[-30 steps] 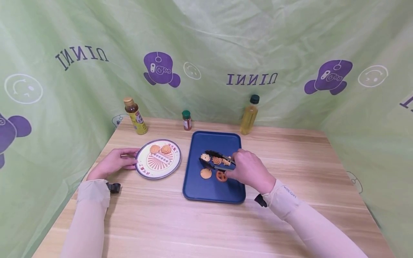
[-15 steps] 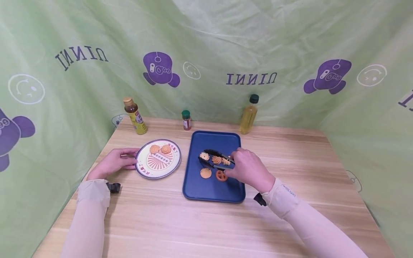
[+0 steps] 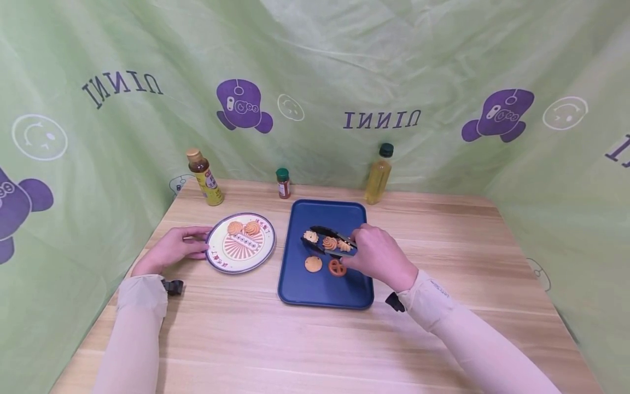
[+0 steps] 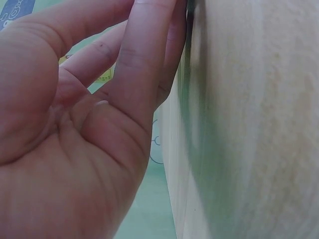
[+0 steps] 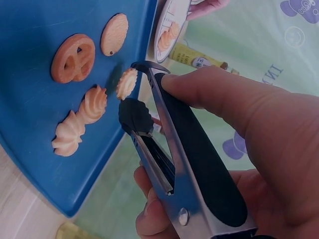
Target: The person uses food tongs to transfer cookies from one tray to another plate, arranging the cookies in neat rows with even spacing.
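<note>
My right hand (image 3: 379, 256) grips a pair of black-handled metal tongs (image 5: 172, 149), fingers (image 5: 219, 92) curled round both arms. The tong tips sit above the dark blue rectangular plastic tray (image 3: 315, 290) on the pale wooden bench (image 3: 305, 350) — in the right wrist view they are a little apart, with a small piped swirl biscuit (image 5: 127, 83) just beside the upper tip; I cannot tell whether it is pinched.

Other biscuits lie on the tray: two more pale piped swirls (image 5: 82, 117), a round flat golden biscuit (image 3: 313, 264) and an orange pretzel-shaped biscuit (image 3: 337, 267).

My left hand (image 3: 172, 249) rests on the bench with relaxed, nearly straight fingers (image 4: 144, 55) touching the left rim of a round white plate with a red sunburst pattern (image 3: 219, 260). Two swirl biscuits already lie on that plate (image 3: 243, 227).

Along the bench's far edge stand a brown-capped yellow sauce bottle (image 3: 204, 178), a small green-capped red spice jar (image 3: 283, 183) and a green-capped oil bottle (image 3: 379, 174).
</note>
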A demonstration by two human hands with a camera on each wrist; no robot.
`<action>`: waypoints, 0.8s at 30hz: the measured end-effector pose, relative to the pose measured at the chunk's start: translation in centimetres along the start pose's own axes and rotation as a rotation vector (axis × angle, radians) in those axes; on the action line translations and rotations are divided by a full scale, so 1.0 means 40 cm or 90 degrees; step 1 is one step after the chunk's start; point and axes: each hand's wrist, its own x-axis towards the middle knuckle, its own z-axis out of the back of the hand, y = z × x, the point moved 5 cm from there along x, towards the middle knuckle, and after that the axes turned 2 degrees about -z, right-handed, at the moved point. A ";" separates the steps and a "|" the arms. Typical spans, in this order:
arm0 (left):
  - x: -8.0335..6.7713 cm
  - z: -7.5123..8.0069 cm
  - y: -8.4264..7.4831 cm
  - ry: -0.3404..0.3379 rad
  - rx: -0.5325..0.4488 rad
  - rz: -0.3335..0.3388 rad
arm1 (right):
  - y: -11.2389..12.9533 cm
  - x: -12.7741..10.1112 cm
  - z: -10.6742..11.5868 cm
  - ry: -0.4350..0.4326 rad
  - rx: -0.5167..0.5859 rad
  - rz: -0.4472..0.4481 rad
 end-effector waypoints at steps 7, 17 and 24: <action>-0.001 0.000 0.001 -0.001 0.003 0.007 | 0.030 0.021 -0.003 0.000 0.020 0.016; -0.001 -0.002 -0.004 0.003 -0.005 0.009 | 0.095 0.075 -0.017 0.010 0.058 0.020; -0.002 -0.002 -0.009 0.003 0.001 0.007 | 0.132 0.118 -0.044 0.022 0.080 0.009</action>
